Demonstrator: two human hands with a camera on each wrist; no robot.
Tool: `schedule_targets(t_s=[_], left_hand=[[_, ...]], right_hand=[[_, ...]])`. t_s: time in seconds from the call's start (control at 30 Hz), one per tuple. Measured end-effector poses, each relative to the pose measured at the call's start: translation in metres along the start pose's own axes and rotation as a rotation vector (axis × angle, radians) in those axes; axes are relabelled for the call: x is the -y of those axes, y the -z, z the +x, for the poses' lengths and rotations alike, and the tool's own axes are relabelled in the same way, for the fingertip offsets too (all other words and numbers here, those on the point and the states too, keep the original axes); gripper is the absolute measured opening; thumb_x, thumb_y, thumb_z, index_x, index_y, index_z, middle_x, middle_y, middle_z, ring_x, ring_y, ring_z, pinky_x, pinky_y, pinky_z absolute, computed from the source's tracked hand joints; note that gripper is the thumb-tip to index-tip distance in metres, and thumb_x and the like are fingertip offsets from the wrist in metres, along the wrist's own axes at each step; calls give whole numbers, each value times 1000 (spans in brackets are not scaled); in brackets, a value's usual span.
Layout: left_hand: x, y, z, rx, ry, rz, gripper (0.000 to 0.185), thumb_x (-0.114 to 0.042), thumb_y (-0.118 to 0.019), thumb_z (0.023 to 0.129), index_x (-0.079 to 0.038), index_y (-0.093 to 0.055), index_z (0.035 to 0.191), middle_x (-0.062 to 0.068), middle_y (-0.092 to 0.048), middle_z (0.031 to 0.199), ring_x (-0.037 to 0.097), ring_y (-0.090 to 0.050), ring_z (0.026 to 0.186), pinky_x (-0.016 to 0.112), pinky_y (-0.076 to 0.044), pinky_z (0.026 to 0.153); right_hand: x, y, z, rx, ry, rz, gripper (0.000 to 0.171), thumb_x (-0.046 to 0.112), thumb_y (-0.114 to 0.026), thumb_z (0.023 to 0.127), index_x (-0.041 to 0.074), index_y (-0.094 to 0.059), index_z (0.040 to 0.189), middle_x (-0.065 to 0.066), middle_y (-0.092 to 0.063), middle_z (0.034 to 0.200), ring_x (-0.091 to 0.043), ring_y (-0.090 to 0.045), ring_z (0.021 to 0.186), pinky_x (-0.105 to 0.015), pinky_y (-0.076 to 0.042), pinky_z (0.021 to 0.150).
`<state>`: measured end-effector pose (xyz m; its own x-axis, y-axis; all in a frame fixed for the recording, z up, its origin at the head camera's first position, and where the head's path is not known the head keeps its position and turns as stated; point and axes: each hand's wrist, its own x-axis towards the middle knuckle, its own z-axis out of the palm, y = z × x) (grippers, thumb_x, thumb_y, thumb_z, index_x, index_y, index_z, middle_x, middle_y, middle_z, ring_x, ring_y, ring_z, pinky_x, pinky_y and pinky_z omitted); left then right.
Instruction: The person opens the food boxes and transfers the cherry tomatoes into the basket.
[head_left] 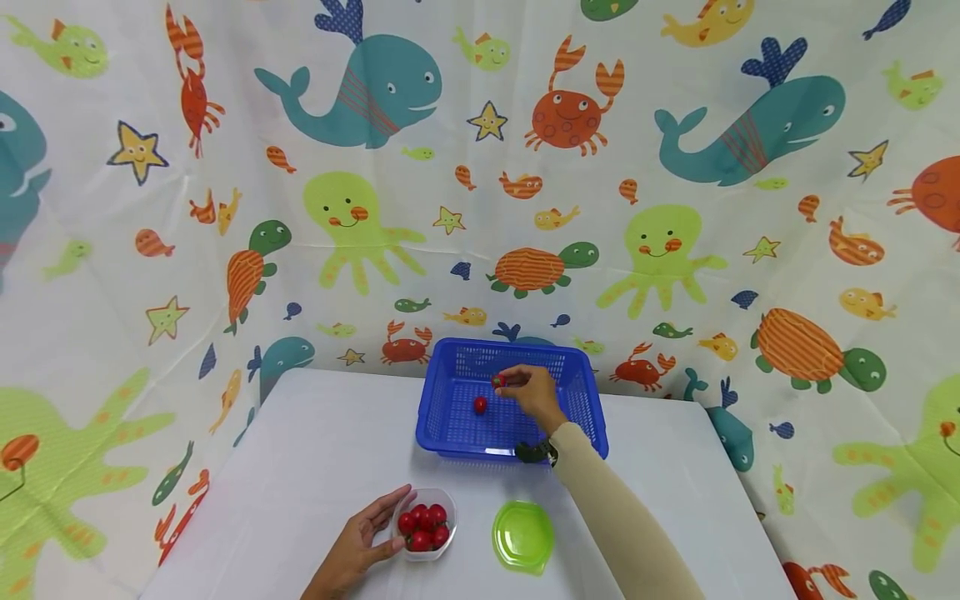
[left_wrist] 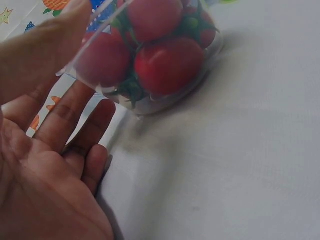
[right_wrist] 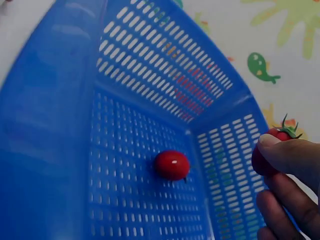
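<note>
Cherry tomato, pinched in the right hand above the blue basket.

It is small, glossy red, with a green calyx at its top; another tomato lies on the basket floor at its 7 o'clock. The basket sits on a white table backed by a sea-creature curtain. The left hand, fingers straight, rests against a clear tub of tomatoes; a green lid lies at the tub's 3 o'clock.
</note>
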<state>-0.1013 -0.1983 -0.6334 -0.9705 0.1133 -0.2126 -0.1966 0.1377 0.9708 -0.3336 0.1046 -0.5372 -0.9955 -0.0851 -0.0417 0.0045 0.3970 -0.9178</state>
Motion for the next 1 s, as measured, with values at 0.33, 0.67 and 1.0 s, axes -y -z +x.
schedule_targets(t_s=[0.33,0.67,1.0], left_hand=[[-1,2,-1,-3,4,8,62,-22,-77,98,-19,-53,156,6,-55,162,28,-46,153,20,-45,114],[4,5,1,43,-33,-52,65,-15,-77,98,-15,-50,158,9,-49,165,-20,-50,131,5,-36,107],[3,4,-1,38,-4,-46,64,-19,-76,99,-17,-51,158,7,-51,164,-6,-53,141,5,-37,105]], right_hand=[[-10,-2,14,73,-33,-67,24,6,-90,84,8,-82,106,-8,-82,99,-20,-76,93,-43,-61,94],[-21,-2,26,113,-74,-151,18,4,-90,83,8,-82,99,-7,-82,96,-23,-73,95,-48,-56,100],[-33,-5,34,146,-113,-231,18,1,-90,81,7,-82,96,-8,-81,97,-23,-73,94,-52,-54,106]])
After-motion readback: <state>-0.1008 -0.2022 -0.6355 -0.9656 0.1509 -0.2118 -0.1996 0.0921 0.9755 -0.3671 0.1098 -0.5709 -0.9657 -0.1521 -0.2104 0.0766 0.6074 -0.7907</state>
